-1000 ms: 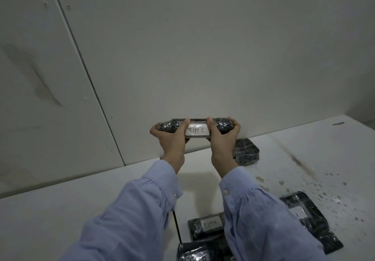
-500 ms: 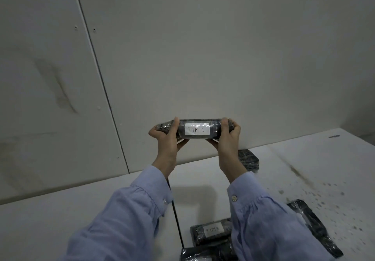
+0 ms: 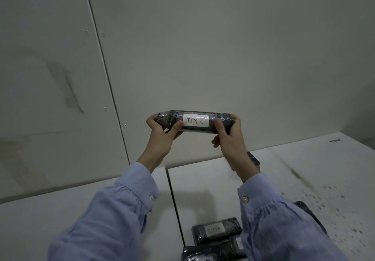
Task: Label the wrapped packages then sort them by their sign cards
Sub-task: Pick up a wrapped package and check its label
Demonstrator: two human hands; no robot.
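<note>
A black package wrapped in clear film (image 3: 194, 124), with a white label reading "TIM C", is held up in the air in front of the wall. My left hand (image 3: 162, 136) grips its left end, thumb on the front face. My right hand (image 3: 229, 138) grips its right end. On the white table near the bottom lies a package labelled "TIMA" (image 3: 216, 230), with two more wrapped packages (image 3: 203, 255) partly cut off below it.
Another dark package (image 3: 253, 160) lies by the wall behind my right wrist, and one (image 3: 312, 216) shows past my right sleeve. The table (image 3: 81, 210) has a seam down its middle and dark stains on the right. A grey panelled wall (image 3: 203, 47) stands close behind.
Both hands have lifted the "TIM C" package higher, and my thumbs have slid outward off the label, so the whole label now shows.
</note>
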